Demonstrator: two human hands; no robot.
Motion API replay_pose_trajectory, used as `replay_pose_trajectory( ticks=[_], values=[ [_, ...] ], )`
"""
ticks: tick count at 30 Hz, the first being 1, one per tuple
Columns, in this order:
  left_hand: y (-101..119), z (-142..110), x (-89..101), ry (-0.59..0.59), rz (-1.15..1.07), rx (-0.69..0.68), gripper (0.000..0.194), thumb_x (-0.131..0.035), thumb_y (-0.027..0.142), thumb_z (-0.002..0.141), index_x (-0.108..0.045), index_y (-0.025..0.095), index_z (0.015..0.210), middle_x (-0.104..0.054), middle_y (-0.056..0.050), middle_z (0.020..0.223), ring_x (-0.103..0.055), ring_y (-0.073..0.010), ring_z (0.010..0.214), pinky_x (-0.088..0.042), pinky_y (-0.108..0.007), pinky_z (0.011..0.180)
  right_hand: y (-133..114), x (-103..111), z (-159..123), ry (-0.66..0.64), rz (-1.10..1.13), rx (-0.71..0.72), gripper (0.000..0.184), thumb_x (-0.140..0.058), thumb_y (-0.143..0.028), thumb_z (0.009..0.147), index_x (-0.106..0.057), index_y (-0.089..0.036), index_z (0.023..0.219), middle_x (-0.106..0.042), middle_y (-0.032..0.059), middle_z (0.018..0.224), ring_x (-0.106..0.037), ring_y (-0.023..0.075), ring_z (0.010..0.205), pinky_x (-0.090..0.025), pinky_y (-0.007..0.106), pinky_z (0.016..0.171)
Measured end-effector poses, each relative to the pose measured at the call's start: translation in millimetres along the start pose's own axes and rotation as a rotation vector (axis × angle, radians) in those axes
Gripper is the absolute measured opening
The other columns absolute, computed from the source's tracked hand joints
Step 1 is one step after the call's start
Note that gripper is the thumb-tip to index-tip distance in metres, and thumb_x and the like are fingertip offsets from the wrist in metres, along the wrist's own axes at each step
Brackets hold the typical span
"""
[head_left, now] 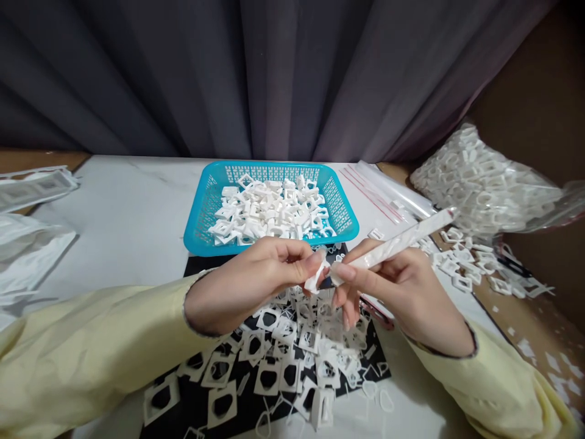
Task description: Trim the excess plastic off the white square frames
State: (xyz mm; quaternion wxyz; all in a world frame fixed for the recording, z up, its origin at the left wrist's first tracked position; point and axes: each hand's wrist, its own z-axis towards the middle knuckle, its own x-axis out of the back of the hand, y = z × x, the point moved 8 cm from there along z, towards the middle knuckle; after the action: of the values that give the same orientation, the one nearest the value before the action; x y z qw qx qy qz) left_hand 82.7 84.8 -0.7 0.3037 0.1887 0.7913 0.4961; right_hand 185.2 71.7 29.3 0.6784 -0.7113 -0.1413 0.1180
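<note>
Between the thumb and fingers of my left hand [260,271] is a small white piece [317,277], held just above the black mat. My right hand [388,277] grips a long, flat white strip [406,238] that slants up to the right, its near end under my thumb. The two held pieces are close together; whether they touch I cannot tell. Below both hands lie many loose white square frames [267,376] with cut-out middles, heaped with thin offcut rings [386,399] on the black mat [178,396].
Behind my hands stands a blue basket [194,235] filled with white pieces. Clear zip bags [388,189] lie at its right, near a bulging bag of white parts [493,183]. More pieces [466,262] are scattered there. White plastic packaging [34,250] lies on the left.
</note>
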Motion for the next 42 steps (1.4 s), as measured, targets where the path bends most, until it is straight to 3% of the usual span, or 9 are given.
replay_pose_trajectory(
  ticks=[12, 16, 19, 25, 31, 36, 42],
  values=[
    [-4, -1, 2.5, 0.028, 0.015, 0.041, 0.021, -0.056, 0.033, 0.083, -0.056, 0.017, 0.068, -0.056, 0.001, 0.067, -0.054, -0.0149, 0.071, -0.037, -0.027, 0.069, 6, -1, -2, -0.027, 0.038, -0.021, 0.010, -0.057, -0.026, 0.085, -0.063, -0.018, 0.083, -0.068, -0.0011, 0.065, -0.064, 0.0110, 0.048, -0.054, 0.022, 0.048],
    [-5, 1, 4.1, 0.055, 0.008, 0.008, 0.024, -0.056, 0.033, 0.083, -0.053, 0.017, 0.066, -0.056, 0.001, 0.063, -0.052, -0.0136, 0.067, -0.037, -0.026, 0.066, 13, -13, -3, -0.080, 0.113, -0.060, 0.011, -0.055, -0.025, 0.086, -0.062, -0.016, 0.083, -0.068, -0.0006, 0.063, -0.064, 0.0113, 0.048, -0.055, 0.024, 0.050],
    [-6, 3, -1.8, 0.010, -0.047, 0.021, 0.029, -0.051, 0.036, 0.087, -0.049, 0.017, 0.065, -0.055, 0.001, 0.059, -0.053, -0.0139, 0.061, -0.039, -0.027, 0.064, 14, -21, -5, -0.137, 0.132, -0.102, 0.013, -0.055, -0.026, 0.087, -0.060, -0.015, 0.081, -0.066, -0.0001, 0.058, -0.064, 0.0133, 0.049, -0.055, 0.027, 0.053],
    [-1, 2, 0.5, 0.052, -0.024, -0.013, 0.029, -0.055, 0.033, 0.085, -0.050, 0.015, 0.063, -0.048, 0.003, 0.064, -0.044, -0.0091, 0.064, -0.034, -0.022, 0.064, -3, 10, -4, 0.094, -0.006, 0.026, 0.013, -0.060, -0.024, 0.084, -0.062, -0.015, 0.075, -0.067, 0.0016, 0.063, -0.064, 0.0120, 0.049, -0.053, 0.021, 0.048],
    [-3, 2, 0.5, 0.037, -0.023, 0.008, 0.034, -0.050, 0.041, 0.087, -0.049, 0.016, 0.064, -0.048, 0.003, 0.065, -0.045, -0.0104, 0.068, -0.035, -0.023, 0.067, 4, 4, 1, 0.025, -0.014, -0.027, 0.010, -0.061, -0.025, 0.083, -0.064, -0.017, 0.077, -0.067, 0.0003, 0.061, -0.063, 0.0114, 0.047, -0.053, 0.021, 0.047],
    [-1, 1, 0.3, 0.039, -0.029, 0.002, 0.032, -0.052, 0.035, 0.087, -0.049, 0.016, 0.063, -0.049, 0.003, 0.065, -0.045, -0.0094, 0.067, -0.034, -0.022, 0.066, 5, 3, 1, 0.018, 0.013, -0.007, 0.011, -0.059, -0.024, 0.084, -0.063, -0.017, 0.077, -0.067, 0.0005, 0.062, -0.063, 0.0101, 0.047, -0.049, 0.017, 0.042],
    [-1, 2, 0.2, 0.044, -0.034, -0.008, 0.028, -0.055, 0.030, 0.086, -0.049, 0.015, 0.063, -0.048, 0.004, 0.063, -0.045, -0.0085, 0.066, -0.034, -0.021, 0.065, 7, 3, -2, -0.001, 0.023, -0.007, 0.009, -0.059, -0.022, 0.084, -0.065, -0.017, 0.081, -0.067, 0.0014, 0.065, -0.063, 0.0114, 0.049, -0.053, 0.022, 0.049]
  ],
)
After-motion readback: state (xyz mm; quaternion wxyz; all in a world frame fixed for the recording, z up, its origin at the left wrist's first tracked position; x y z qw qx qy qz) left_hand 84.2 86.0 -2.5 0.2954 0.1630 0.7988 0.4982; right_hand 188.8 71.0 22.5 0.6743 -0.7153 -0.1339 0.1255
